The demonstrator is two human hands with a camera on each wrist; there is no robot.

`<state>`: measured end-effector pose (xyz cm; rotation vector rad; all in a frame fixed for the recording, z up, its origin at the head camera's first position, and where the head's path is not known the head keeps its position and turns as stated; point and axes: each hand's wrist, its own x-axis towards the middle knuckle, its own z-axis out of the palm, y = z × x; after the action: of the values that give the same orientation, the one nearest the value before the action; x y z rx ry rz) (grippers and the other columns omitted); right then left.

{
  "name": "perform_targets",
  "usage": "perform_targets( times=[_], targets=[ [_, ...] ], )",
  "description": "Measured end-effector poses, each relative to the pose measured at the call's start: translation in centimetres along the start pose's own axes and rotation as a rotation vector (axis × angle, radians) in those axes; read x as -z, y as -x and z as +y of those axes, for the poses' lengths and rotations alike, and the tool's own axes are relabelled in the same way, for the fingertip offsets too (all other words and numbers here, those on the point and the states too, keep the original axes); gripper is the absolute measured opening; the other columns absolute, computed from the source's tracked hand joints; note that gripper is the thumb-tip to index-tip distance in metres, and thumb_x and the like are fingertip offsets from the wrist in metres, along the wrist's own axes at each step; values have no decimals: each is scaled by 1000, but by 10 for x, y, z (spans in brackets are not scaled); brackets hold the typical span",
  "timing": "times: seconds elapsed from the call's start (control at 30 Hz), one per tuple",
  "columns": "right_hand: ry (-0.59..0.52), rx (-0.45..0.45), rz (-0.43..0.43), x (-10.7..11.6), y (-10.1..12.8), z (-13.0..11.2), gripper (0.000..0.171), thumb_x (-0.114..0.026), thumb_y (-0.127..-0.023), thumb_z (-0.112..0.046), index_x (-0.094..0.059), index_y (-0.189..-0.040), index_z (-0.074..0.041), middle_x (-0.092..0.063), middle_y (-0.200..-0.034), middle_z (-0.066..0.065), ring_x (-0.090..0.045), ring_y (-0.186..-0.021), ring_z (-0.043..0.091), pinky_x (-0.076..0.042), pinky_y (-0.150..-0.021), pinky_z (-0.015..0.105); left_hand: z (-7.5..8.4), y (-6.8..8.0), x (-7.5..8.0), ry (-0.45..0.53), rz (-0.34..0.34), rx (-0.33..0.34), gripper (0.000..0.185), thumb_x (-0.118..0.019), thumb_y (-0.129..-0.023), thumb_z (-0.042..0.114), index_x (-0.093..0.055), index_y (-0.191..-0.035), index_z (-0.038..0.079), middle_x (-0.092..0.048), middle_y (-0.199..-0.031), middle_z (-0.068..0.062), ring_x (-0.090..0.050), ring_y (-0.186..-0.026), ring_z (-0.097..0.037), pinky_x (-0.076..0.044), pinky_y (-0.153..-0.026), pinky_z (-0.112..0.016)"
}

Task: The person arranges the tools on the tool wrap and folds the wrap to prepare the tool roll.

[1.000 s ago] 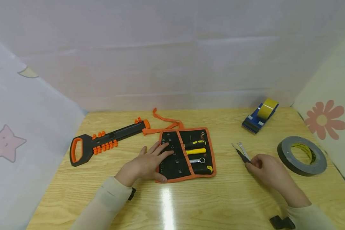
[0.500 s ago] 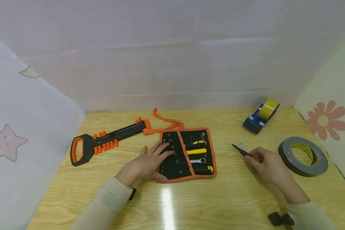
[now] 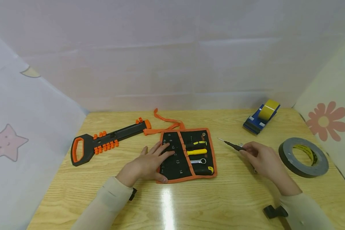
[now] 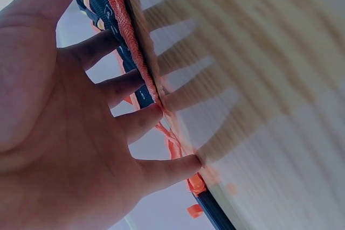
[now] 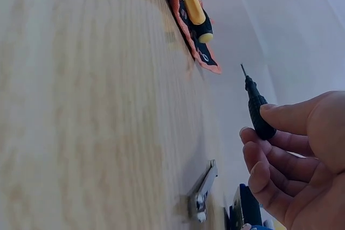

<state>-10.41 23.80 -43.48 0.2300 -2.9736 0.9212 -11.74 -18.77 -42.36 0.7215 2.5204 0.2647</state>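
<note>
In the head view my left hand (image 3: pixel 145 165) rests with spread fingers on the left part of a black, orange-edged tool roll (image 3: pixel 176 164). Its pockets hold a yellow-handled tool (image 3: pixel 196 151), a ring-ended wrench (image 3: pixel 199 161) and black-and-yellow handles. To the right, my right hand (image 3: pixel 263 159) pinches a small black screwdriver (image 5: pixel 256 106) between thumb and fingers, above the table. The screwdriver's thin tip points left toward the roll. Beneath this hand a small silver wrench (image 5: pixel 204 192) lies on the wood, mostly hidden in the head view.
A black tool (image 3: pixel 106 139) with an orange-rimmed handle and orange clips lies at the left. Orange ties (image 3: pixel 168 119) trail behind the roll. At the right are a blue tape dispenser (image 3: pixel 256 123) with yellow tape and a large grey tape roll (image 3: pixel 290 159). Walls surround the table.
My right hand has lifted the screwdriver away from the small wrench and moved it left toward the tool roll. The wrench stays on the table. My left hand has kept its place.
</note>
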Motion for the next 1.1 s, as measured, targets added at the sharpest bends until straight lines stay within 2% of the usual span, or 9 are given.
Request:
perform_targets(
  times=[0.27, 0.6, 1.1],
  targets=[
    [-67, 52, -6, -5, -16, -8, 20, -74, -105, -19, -76, -115, -2, -78, -95, 8, -64, -78, 13, -50, -64, 24, -1, -1, -2, -3, 0, -2, 106, -86, -87, 53, -28, -173, 29, -5, -184, -6, 0, -170, -40, -12, -127, -81],
    [-94, 66, -21, -16, -32, -18, 20, -72, -105, -17, -75, -118, -2, -79, -100, 10, -66, -83, 16, -52, -70, 26, -1, 0, -1, 7, 1, 1, 106, -87, -87, 52, -28, -173, 29, -5, -184, -6, 0, -170, -40, -11, -127, -81],
    [-127, 110, -87, -35, -64, -36, 18, -71, -107, -18, -77, -118, -5, -79, -105, 10, -66, -88, 19, -54, -79, 36, 0, 0, -1, 3, 2, 5, 107, -86, -86, 53, -28, -173, 29, -5, -184, -6, 0, -170, -40, -12, -128, -80]
  ],
)
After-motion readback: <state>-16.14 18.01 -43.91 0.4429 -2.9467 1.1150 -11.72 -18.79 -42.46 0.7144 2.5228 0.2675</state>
